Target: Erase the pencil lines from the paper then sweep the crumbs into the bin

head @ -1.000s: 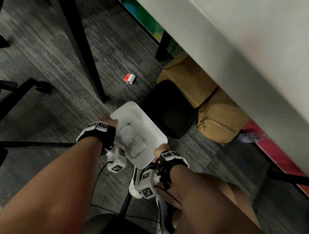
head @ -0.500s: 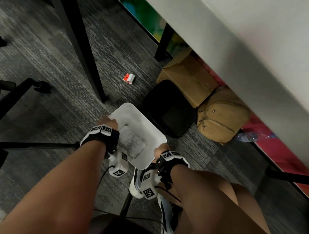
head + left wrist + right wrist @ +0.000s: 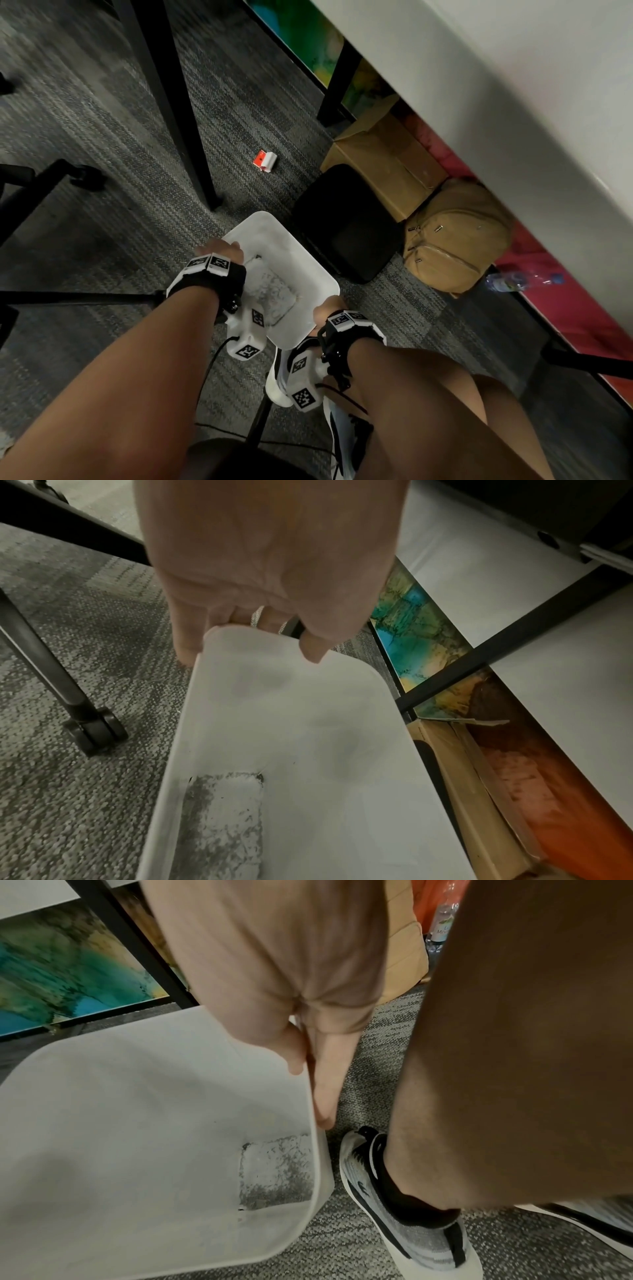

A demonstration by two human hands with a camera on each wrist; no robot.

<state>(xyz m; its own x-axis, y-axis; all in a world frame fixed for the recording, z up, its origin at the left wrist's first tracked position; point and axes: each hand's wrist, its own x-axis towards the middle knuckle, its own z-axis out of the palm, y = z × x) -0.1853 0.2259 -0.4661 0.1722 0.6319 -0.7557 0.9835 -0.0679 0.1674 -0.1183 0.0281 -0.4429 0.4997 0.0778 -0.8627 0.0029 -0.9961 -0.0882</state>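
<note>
I see the white bin (image 3: 310, 274) low over the carpet, between both hands. My left hand (image 3: 270, 569) grips its left rim, fingers (image 3: 186, 642) curled over the edge; my right hand (image 3: 274, 969) pinches the near right rim. Grey crumbs (image 3: 222, 821) lie on the bin's floor. A black box (image 3: 346, 226) stands just right of it, a tan backpack (image 3: 452, 236) farther right.
</note>
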